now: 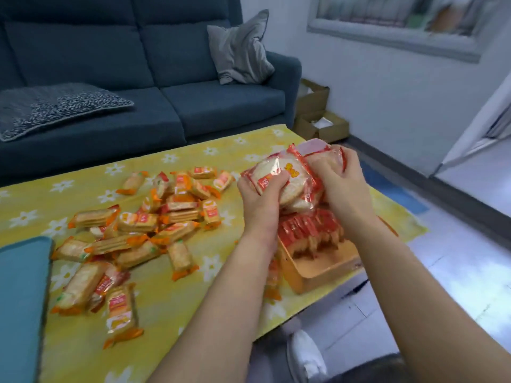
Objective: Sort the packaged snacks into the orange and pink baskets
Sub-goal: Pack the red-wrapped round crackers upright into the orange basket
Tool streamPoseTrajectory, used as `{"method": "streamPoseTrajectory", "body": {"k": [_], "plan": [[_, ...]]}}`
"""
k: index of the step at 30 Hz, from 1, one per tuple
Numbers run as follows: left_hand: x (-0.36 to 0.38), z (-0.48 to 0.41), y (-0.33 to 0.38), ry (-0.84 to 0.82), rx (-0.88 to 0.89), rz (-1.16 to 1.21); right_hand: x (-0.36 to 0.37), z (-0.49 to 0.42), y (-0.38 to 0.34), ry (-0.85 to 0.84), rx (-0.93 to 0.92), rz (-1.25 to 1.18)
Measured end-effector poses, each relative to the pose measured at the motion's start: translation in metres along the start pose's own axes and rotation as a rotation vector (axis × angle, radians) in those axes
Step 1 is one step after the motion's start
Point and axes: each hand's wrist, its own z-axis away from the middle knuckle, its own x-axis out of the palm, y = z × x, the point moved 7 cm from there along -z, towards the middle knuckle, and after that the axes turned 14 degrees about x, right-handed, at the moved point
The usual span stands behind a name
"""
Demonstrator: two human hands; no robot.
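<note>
While the orange basket [326, 272] sits at the right edge of the tabletop [171, 299], lower right of centre, both hands hover just above it, clasping one bundle of round red-wrapped snack packets [290, 172] between them. The left hand [261, 197] grips the bundle's near-left side, thumb curled over the front packet. The right hand [347, 186] grips the far-right side, its fingers [348, 158] curled round the packets' edges. Below the bundle, a row of red-wrapped packets [309, 228] stands on edge in the far half of the orange basket, and its near half is bare. Just behind the bundle a pale pink rim [312, 146] shows, apparently the pink basket, though hands and packets hide nearly all of it. Across the centre and left of the frame, a loose heap of long orange-wrapped packets [143, 225] lies on the yellow daisy-print cloth [221, 150] covering the tabletop. A teal object [22, 299] cuts in at the lower left edge. A dark blue sofa [110, 51] fills the upper left, with a grey cushion [240, 51] against its arm and a grey knitted throw [55, 106] on the seat. Cardboard boxes [318, 120] sit on the floor beside the sofa arm
</note>
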Motion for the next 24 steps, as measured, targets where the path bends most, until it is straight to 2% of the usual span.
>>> {"method": "streamPoseTrajectory", "body": {"k": [3,6,12,15,17,21,24], "plan": [[0.034,0.023,-0.033,-0.101,-0.024,-0.17,-0.044,-0.007,0.033,0.066,0.031,0.025],[0.049,0.038,-0.053,-0.25,0.059,-0.55,-0.066,-0.024,0.071,0.078,0.104,0.092],[0.041,0.034,-0.057,-0.475,0.172,-1.307,-0.075,-0.041,0.1,-0.002,0.075,0.562],[0.035,0.031,-0.043,-0.503,0.156,-1.325,-0.082,-0.045,0.096,0.028,0.044,0.852],[0.034,0.031,-0.033,-0.525,0.22,-1.322,-0.089,-0.045,0.097,0.058,0.047,0.92],[0.033,0.033,-0.033,-0.641,0.273,-1.393,-0.101,-0.039,0.083,0.159,-0.078,0.804],[0.03,0.029,-0.031,-0.603,0.273,-1.338,-0.091,-0.025,0.059,0.122,-0.283,0.7]]}}
